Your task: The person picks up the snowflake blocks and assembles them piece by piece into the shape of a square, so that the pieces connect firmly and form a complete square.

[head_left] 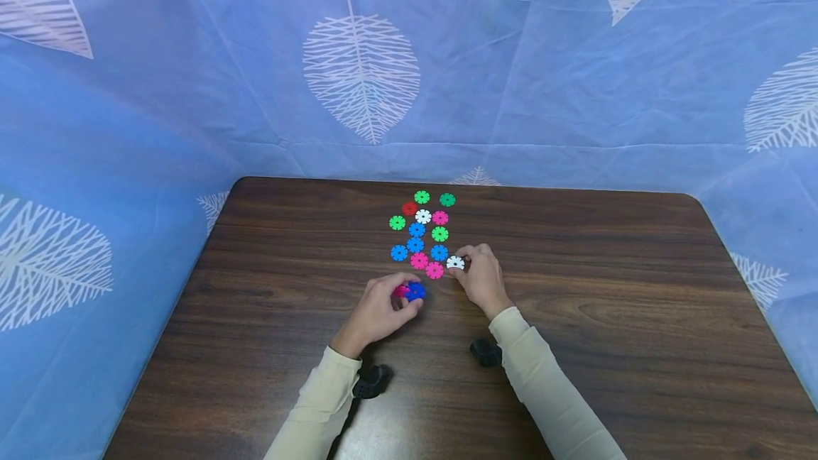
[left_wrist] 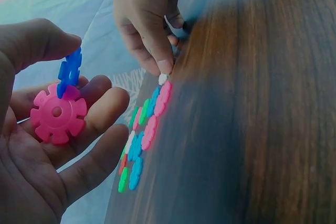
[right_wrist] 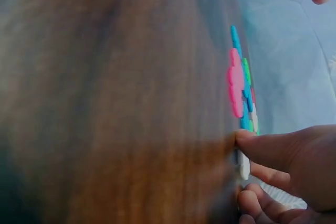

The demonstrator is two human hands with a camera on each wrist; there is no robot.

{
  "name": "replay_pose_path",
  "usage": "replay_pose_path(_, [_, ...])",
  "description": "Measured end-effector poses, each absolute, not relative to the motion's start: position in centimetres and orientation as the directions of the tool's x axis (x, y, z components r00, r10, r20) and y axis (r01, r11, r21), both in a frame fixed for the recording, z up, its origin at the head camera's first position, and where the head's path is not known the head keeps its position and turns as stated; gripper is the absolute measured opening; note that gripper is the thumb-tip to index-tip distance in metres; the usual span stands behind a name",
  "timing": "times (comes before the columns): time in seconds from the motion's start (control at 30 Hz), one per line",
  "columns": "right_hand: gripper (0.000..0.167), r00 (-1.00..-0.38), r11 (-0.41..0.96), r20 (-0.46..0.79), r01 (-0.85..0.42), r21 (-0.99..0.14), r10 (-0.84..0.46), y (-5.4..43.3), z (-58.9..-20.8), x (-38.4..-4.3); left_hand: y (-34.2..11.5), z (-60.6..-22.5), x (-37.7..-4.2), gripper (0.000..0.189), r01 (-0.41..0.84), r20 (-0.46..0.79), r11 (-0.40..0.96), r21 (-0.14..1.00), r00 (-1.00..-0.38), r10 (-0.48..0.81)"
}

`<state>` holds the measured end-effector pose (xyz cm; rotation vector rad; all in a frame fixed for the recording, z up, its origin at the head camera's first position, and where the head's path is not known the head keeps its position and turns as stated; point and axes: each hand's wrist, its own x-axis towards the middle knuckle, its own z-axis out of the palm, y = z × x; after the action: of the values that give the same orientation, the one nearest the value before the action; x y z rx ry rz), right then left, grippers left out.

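My left hand (head_left: 378, 307) is raised over the table and pinches a blue notched disc (left_wrist: 70, 74) joined at an angle to a pink notched disc (left_wrist: 58, 115). Its other fingers are spread loosely behind the pair. With thumb and fingertips my right hand (head_left: 483, 279) holds a white notched disc (head_left: 455, 263) at the table top, at the near right of a group of discs. Closest to it lie a blue disc (head_left: 439, 253) and a pink disc (head_left: 434, 270). In the right wrist view the white disc (right_wrist: 244, 166) shows edge-on beside the thumb.
Several more flat discs lie close together on the brown wooden table (head_left: 607, 304), among them a red disc (head_left: 409, 209) and a dark green disc (head_left: 447, 199). A blue cloth (head_left: 486, 91) with white leaf prints hangs behind. Black wrist devices (head_left: 372, 382) sit under both sleeves.
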<state>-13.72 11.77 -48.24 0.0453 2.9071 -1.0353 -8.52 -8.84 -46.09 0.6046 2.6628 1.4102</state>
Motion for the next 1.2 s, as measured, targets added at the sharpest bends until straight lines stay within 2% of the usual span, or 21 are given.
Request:
replay_pose_path(0.27, [0.03, -0.996, 0.698, -0.093, 0.076, -0.712, 0.013, 12.2, -48.0, -13.9, -8.5, -45.8, -8.7, 0.038, 0.333, 0.136, 0.531, 0.779, -0.917, 0.376])
replay_pose_path(0.67, [0.022, -0.994, 0.641, -0.069, -0.003, -0.767, -0.087, 14.2, -48.3, -13.6, -8.5, -45.8, -8.7, 0.037, 0.347, 0.154, 0.528, 0.775, -0.914, 0.375])
replay_pose_path(1.0, [0.027, -0.973, 0.509, -0.148, 0.039, -0.86, -0.176, 14.6, -46.3, -12.0, -8.3, -45.9, -8.8, 0.034, 0.355, 0.164, 0.529, 0.771, -0.913, 0.374])
replay_pose_path(1.2, [0.025, -0.968, 0.37, -0.111, 0.021, -0.929, -0.224, 13.9, -45.1, -10.8, -8.1, -45.7, -8.7, 0.034, 0.355, 0.163, 0.52, 0.777, -0.911, 0.378])
